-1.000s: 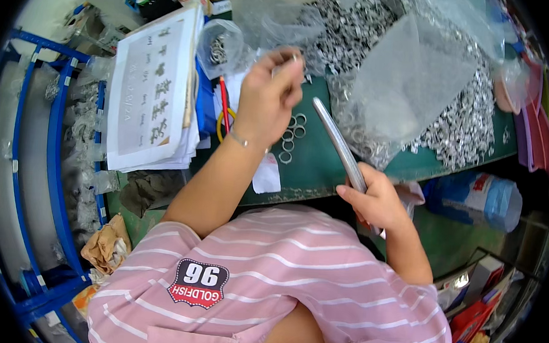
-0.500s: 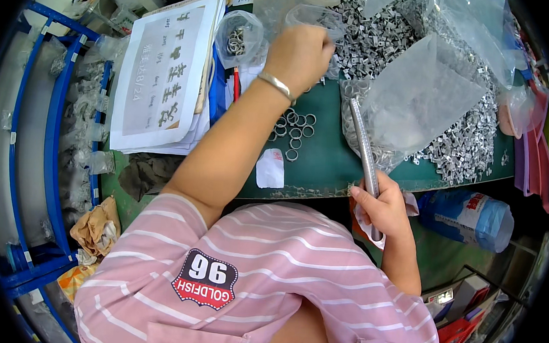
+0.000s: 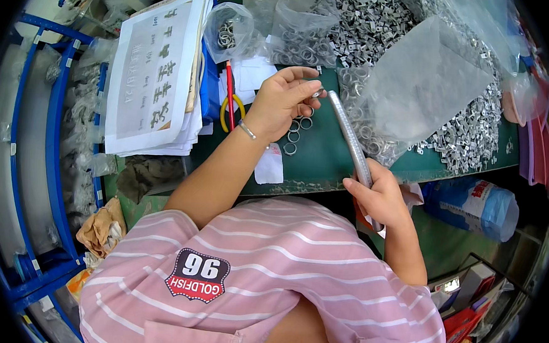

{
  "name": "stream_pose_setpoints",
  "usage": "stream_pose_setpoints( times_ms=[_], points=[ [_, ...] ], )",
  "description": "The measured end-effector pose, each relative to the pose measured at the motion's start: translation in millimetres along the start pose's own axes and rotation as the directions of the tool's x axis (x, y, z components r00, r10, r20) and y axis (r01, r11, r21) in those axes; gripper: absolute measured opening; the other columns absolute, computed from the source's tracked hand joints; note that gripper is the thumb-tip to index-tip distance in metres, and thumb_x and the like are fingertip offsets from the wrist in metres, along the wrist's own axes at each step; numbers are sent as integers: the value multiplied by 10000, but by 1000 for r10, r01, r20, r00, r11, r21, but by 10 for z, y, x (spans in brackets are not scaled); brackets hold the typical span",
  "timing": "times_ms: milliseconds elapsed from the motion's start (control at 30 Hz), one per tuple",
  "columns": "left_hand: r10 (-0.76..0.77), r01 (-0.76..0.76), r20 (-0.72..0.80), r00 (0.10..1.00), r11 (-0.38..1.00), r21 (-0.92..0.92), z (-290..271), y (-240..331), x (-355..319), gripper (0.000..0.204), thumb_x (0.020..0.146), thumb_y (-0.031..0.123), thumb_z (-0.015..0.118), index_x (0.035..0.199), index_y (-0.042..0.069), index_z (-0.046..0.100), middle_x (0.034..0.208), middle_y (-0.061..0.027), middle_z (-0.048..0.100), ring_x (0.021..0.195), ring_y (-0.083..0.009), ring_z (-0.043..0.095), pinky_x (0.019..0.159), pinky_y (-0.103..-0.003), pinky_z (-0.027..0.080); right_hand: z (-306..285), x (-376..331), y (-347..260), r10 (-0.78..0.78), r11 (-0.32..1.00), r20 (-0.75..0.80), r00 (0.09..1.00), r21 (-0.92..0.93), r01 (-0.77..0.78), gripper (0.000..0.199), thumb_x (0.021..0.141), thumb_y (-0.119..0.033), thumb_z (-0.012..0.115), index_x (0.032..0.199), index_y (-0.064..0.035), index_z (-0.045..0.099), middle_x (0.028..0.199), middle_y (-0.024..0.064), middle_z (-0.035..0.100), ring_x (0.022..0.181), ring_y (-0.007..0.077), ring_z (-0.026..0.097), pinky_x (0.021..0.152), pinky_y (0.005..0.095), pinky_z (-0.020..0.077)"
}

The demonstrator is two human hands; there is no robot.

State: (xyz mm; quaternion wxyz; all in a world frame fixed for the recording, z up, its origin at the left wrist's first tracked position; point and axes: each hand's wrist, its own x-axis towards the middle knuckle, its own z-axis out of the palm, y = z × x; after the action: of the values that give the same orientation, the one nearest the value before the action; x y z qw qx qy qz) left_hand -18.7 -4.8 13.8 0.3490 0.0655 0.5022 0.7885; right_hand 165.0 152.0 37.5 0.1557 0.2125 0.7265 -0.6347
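My left hand (image 3: 278, 106) pinches a small metal ring (image 3: 317, 93) between thumb and fingertips, just left of the tip of a tapered metal ring mandrel (image 3: 350, 133). The ring and the mandrel look apart. Around the mandrel's thick lower end my right hand (image 3: 383, 194) is closed, holding it at a slant with its tip pointing away from me. Several loose rings (image 3: 293, 136) lie on the green table beneath my left hand, partly hidden by it. A clear bag of rings (image 3: 304, 44) stands beyond; another bag of rings (image 3: 377, 143) lies right of the mandrel.
Small metal clips (image 3: 455, 142) are heaped at the right under clear plastic sheeting (image 3: 418, 86). A paper stack (image 3: 148, 82), a red pen (image 3: 230, 90) and a yellow-handled tool (image 3: 224, 118) are at the left. A white slip (image 3: 269, 166) lies near the table's front edge.
My left hand has come back from the far bag toward the mandrel, with a ring now visible in its fingers. The mandrel has shifted slightly left in my right hand.
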Motion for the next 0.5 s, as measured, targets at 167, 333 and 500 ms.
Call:
stream_pose_setpoints(
  times_ms=[167,333,500],
  points=[
    [-5,-2,45,999,988,156,116,-32,-143,171,840,65,588,974,-34,625,724,-37,583,558,-85,516,504,-204,425,38,28,-65,-69,980,33,997,-185,74,222,791,-153,643,765,-22,466,550,8,469,444,80,452,396,253,358],
    [-70,44,237,969,993,113,248,-311,-341,284,705,1,705,972,-35,616,817,-69,604,641,-104,555,543,-221,454,122,51,-229,-24,997,36,999,-66,26,215,787,-141,642,760,-16,470,624,42,479,583,127,438,537,300,395],
    [3,-53,382,924,991,122,180,-253,-297,323,665,-41,724,964,-25,606,928,-74,578,736,-131,570,630,-236,476,113,26,-183,-72,990,40,997,-120,76,221,781,-146,655,758,-23,472,634,40,472,598,132,430,554,304,392]
  ],
)
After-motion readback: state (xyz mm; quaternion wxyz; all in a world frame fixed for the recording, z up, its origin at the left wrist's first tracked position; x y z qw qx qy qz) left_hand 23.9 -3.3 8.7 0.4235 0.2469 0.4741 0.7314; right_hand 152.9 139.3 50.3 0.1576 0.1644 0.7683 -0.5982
